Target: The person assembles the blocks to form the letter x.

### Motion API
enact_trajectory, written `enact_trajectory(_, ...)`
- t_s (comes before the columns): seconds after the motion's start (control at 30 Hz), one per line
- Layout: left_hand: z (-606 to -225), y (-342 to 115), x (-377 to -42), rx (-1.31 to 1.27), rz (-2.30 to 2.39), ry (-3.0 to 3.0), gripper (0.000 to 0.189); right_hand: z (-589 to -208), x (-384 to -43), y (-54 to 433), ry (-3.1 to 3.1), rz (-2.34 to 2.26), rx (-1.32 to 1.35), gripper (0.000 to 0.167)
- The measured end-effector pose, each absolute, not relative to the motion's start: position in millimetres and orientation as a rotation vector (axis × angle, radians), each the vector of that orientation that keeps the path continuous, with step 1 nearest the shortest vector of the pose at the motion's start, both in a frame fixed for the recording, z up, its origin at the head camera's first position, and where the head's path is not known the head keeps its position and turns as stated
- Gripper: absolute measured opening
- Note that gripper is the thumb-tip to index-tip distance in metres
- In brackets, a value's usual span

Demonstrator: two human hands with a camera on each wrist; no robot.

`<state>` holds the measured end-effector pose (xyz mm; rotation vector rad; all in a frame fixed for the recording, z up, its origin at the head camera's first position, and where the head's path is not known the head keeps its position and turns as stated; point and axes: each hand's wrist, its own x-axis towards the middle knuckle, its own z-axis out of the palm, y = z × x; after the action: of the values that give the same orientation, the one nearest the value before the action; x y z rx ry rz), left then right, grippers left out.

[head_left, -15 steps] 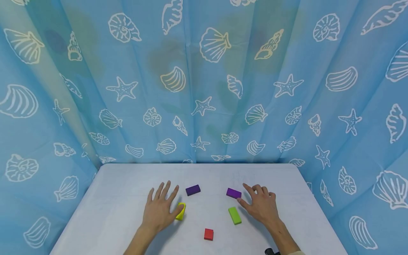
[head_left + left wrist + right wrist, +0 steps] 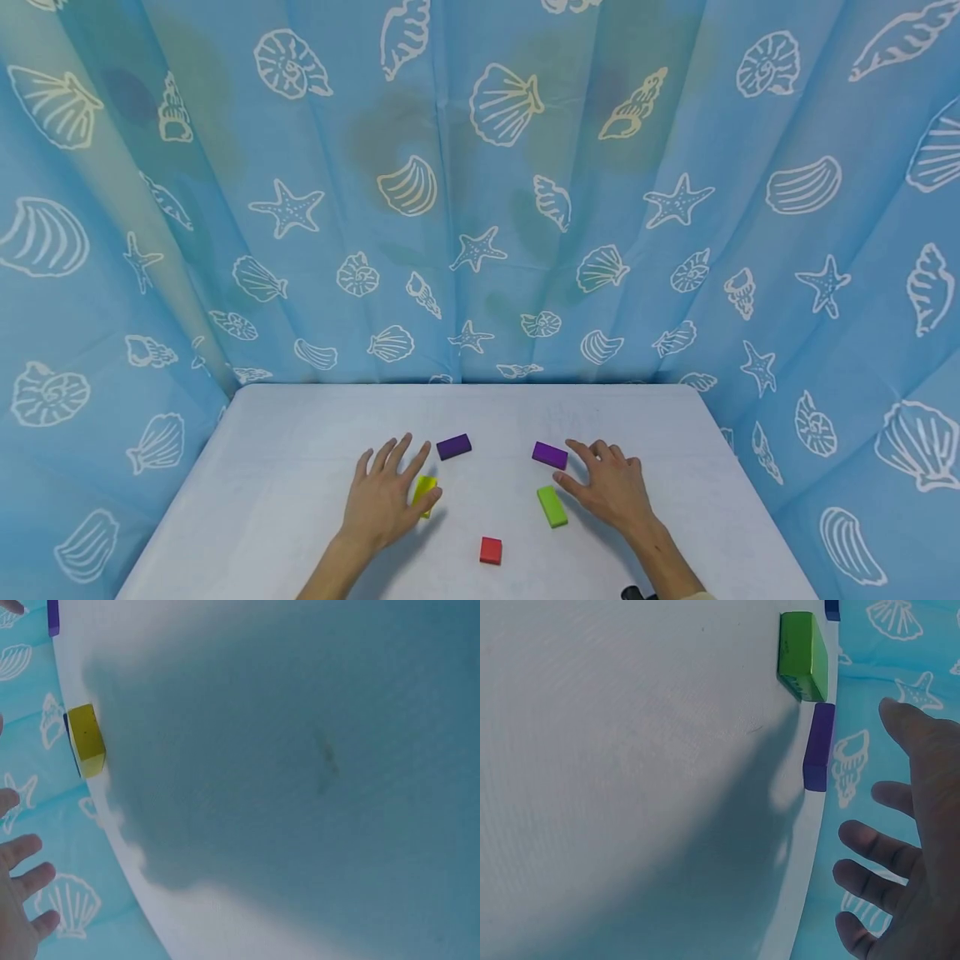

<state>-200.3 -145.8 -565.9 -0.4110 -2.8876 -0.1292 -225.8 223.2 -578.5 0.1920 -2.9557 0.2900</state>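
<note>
Fingers spread, my left hand (image 2: 381, 504) hovers over the left side of the white table, partly covering a yellow block (image 2: 425, 485). The left wrist view shows a gap between the fingers and the yellow block (image 2: 87, 739). My right hand (image 2: 617, 490) holds nothing, its fingers loosely bent, just right of a purple block (image 2: 550, 455) and a green block (image 2: 552, 507). In the right wrist view the green block (image 2: 799, 656) and purple block (image 2: 820, 746) lie apart from that hand. A dark purple block (image 2: 453, 447) lies between the hands, farther back.
A small red block (image 2: 491, 551) lies near the front middle of the white table (image 2: 300, 433). A blue curtain (image 2: 480, 250) printed with shells and starfish surrounds the table's back and sides. Some black object (image 2: 633, 592) shows at the bottom edge by the right forearm.
My left hand has shifted right and slightly nearer to me, covering the yellow block differently. The right hand has moved slightly left and nearer. The blocks lie where they were.
</note>
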Motion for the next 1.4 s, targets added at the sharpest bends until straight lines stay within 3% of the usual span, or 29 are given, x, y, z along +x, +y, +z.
enact_trajectory(0.47,-570,-140,-198,-0.433,-0.194,-2.913,0.072,-576,-224,217,-3.064,0.321,0.209,0.068)
enact_trajectory(1.4,-569,-125,-194,-0.700,-0.315,-3.002,0.085,-576,-224,208,-3.192,0.605,0.254,0.055)
